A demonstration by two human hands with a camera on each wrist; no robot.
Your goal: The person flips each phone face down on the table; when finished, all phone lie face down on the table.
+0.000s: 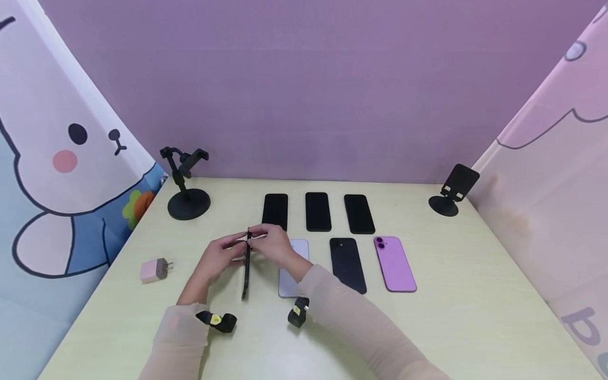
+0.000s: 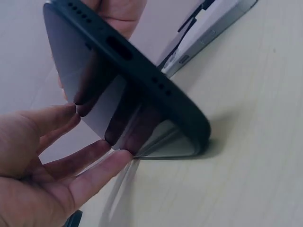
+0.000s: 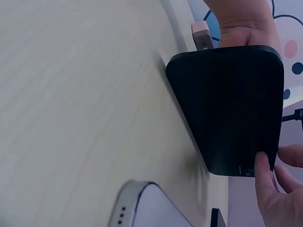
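Note:
A dark smartphone (image 1: 246,272) stands on its long edge on the table, left of the middle. My right hand (image 1: 275,245) pinches its far end by the camera. In the right wrist view, one right fingertip (image 3: 262,163) presses the phone's dark back (image 3: 227,109). My left hand (image 1: 217,257) is on the screen side, its fairly straight fingers touching the glossy glass (image 2: 94,101) in the left wrist view. The phone's end with charging port (image 2: 119,48) faces the left wrist camera. Just right, partly under my right forearm, lies a pale lavender phone (image 1: 287,285).
Several phones lie beyond and to the right: three black ones (image 1: 317,211) in the back row, then a dark one (image 1: 348,264) and a purple one (image 1: 396,264). A pink charger plug (image 1: 155,270) lies left. Black stands (image 1: 188,204) (image 1: 458,183) occupy both back corners.

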